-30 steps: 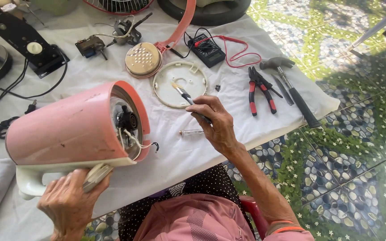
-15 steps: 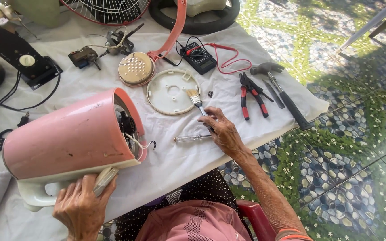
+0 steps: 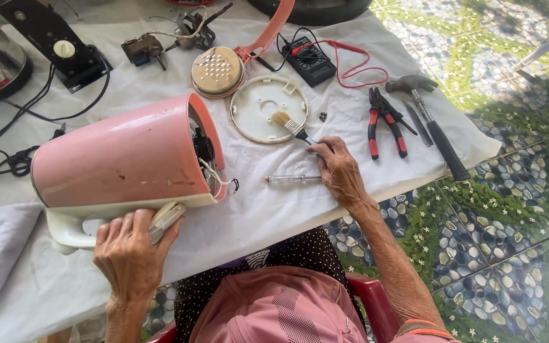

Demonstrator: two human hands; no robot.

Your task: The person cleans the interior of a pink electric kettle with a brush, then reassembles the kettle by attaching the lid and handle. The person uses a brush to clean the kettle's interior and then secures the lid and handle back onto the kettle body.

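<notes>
sideways, pink kettle (image 3: 122, 155), base open

L hand (image 3: 131, 251) at 7 o'clock: palm down, fingers curled in a grip, forearm vertical. R hand (image 3: 340, 170) near ctr-right: knuckles up, fingertips pinched, forearm running to 5 o'clock.

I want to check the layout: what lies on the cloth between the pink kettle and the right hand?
In the head view, a clear-handled screwdriver lies on the white cloth between the pink kettle and the right hand, its shaft reaching the hand.
</notes>
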